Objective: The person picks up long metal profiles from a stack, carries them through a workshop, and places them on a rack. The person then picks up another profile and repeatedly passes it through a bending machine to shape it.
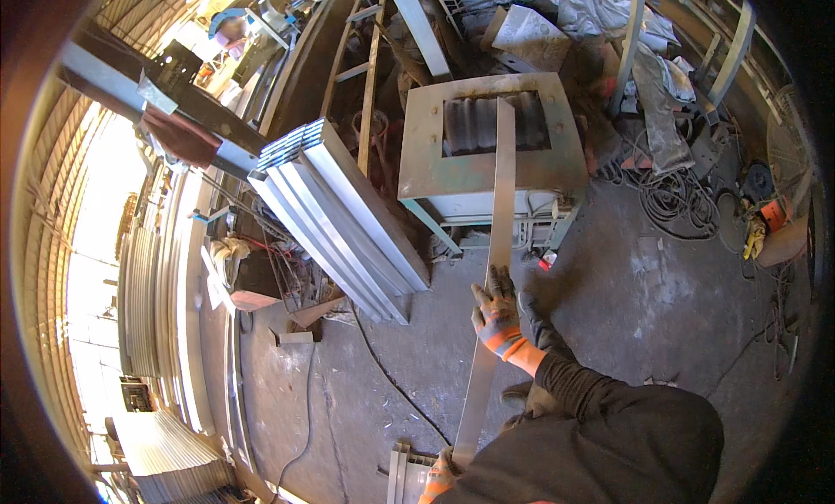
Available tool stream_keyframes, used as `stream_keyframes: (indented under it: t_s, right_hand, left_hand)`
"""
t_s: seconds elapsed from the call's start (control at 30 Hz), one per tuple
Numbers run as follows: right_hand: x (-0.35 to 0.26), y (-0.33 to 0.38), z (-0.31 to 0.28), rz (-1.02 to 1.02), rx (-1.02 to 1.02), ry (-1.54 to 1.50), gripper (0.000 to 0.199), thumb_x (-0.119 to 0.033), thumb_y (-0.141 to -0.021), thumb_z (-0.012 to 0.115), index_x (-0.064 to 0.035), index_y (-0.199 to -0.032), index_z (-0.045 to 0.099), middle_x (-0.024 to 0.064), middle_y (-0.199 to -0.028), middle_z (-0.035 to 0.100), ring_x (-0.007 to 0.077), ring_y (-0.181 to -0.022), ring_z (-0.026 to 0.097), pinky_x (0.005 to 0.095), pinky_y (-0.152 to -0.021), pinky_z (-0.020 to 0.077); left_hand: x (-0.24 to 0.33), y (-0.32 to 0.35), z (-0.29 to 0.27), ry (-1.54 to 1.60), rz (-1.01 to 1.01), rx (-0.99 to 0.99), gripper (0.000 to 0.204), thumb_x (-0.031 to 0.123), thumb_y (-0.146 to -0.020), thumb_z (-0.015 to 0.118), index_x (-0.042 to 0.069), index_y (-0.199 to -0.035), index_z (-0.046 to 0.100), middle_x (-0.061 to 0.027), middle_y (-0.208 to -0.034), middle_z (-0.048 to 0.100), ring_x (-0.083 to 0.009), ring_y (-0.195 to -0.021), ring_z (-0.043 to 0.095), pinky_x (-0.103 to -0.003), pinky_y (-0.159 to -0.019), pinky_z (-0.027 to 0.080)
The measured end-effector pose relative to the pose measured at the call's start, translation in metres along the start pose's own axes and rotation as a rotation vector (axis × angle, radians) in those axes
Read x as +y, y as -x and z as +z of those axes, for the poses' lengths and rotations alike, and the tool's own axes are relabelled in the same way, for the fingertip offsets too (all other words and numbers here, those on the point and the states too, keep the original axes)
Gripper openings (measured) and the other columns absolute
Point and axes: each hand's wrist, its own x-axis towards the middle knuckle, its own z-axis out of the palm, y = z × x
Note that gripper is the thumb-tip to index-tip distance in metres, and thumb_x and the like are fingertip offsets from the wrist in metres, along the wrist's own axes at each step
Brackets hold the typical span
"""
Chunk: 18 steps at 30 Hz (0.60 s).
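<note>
A long, flat metal strip (502, 208) runs away from me, its far end over the dark ridged opening of a grey-green machine (487, 175). My right hand (498, 314), in a grey and orange glove, lies on the strip about midway along it, with the fingers spread across its upper face. At the lower edge of the view my left hand (442, 476), gloved alike, is closed at the strip's near end. That hand is partly cut off by the picture's edge, and my dark sleeve covers some of it.
Left of the machine leans a stack of silvery metal profiles (339, 217). A black cable (383, 365) crosses the floor. Coiled hoses (678, 204) and scrap lie to the right. More metal profiles (409, 469) lie beside my left hand. A shoe (517, 394) shows below the strip.
</note>
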Motion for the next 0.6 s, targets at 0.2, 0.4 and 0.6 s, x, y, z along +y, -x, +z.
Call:
stream_keyframes:
  t_s: [0.2, 0.4, 0.6]
  right_hand:
    - [0.107, -0.197, 0.004, -0.164, 0.379, -0.387, 0.053, -0.004, -0.092, 0.069, -0.0059, -0.145, 0.074, 0.0206, -0.18, 0.041, 0.0478, -0.168, 0.033, 0.0562, -0.138, 0.0302]
    - [0.214, -0.502, -0.004, -0.101, -0.07, 0.273, 0.051, -0.028, -0.103, 0.065, -0.0072, -0.15, 0.071, 0.0211, -0.17, 0.056, 0.0465, -0.162, 0.044, 0.0557, -0.139, 0.0264]
    - [0.247, -0.666, -0.012, 0.18, -0.183, 0.48, 0.083, -0.057, -0.117, 0.038, -0.0027, -0.179, 0.028, 0.0238, -0.186, 0.027, 0.044, -0.173, 0.023, 0.0543, -0.142, 0.014]
  left_hand:
    - [0.129, -0.154, -0.039, -0.05, -0.093, -0.044, 0.069, 0.041, -0.076, 0.105, -0.001, -0.112, 0.064, -0.0164, -0.098, 0.076, -0.0246, -0.087, 0.071, -0.043, -0.08, 0.059]
    - [0.309, -0.399, -0.047, -0.164, 0.077, 0.25, 0.072, 0.046, -0.087, 0.094, -0.001, -0.125, 0.054, -0.0258, -0.106, 0.076, -0.0481, -0.103, 0.076, -0.054, -0.087, 0.062]
    - [0.419, -0.553, -0.055, -0.304, 0.123, 0.357, 0.068, 0.04, -0.09, 0.086, 0.002, -0.132, 0.049, -0.03, -0.119, 0.075, -0.052, -0.11, 0.074, -0.056, -0.095, 0.061]
